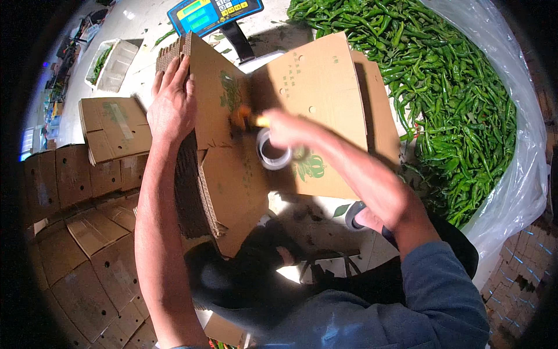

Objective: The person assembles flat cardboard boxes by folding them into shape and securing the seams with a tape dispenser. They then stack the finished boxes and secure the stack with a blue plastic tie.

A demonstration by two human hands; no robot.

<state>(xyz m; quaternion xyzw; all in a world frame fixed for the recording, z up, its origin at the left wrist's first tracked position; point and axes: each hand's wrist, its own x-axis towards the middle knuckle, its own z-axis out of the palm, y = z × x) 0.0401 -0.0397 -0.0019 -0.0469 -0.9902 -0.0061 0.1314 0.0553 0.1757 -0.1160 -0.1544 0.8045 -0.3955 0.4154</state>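
Observation:
My left hand lies with fingers stretched over the upper left edge of a thick stack of flattened cardboard boxes, which stands on end and tilts. My right hand is closed round the yellow handle of a tape dispenser; motion blurs its orange head. The roll of tape hangs just below that hand. The dispenser's head is over the face of the stack; whether it touches is unclear. To the right, another flat cardboard piece with green print leans open at an angle to the stack.
Green chili peppers form a big heap on the right, edged by clear plastic sheeting. A digital scale stands at the back. On the left are a white crate, a folded carton and several cardboard boxes.

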